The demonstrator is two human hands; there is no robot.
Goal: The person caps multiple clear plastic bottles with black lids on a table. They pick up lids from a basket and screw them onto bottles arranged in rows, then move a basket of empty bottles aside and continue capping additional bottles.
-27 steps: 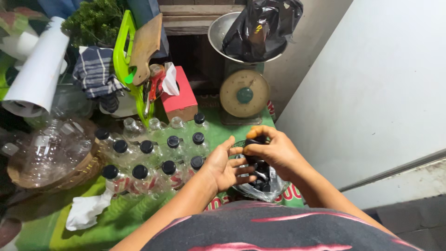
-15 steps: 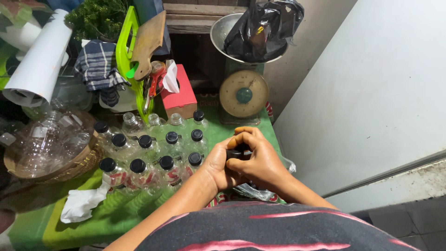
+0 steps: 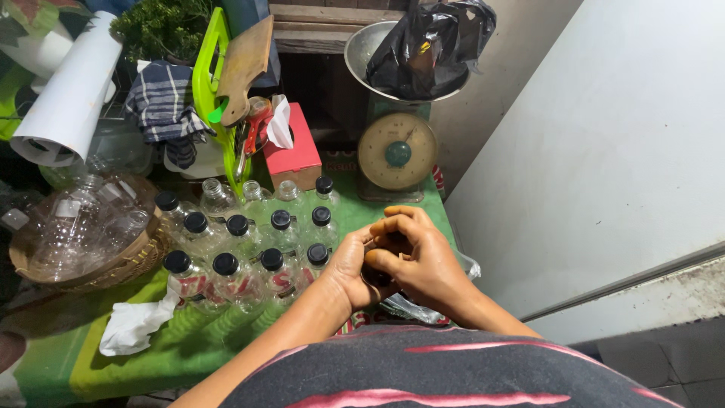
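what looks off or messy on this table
Three clear bottles in the back row stand without black caps, while the others around them are capped. A crumpled white tissue lies loose on the green table cover. The left hand and right hand are closed together over something dark; nothing looks spilled.

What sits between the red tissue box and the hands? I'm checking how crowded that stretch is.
In the head view, clear plastic bottles, most with black caps, stand between the red tissue box and the hands.
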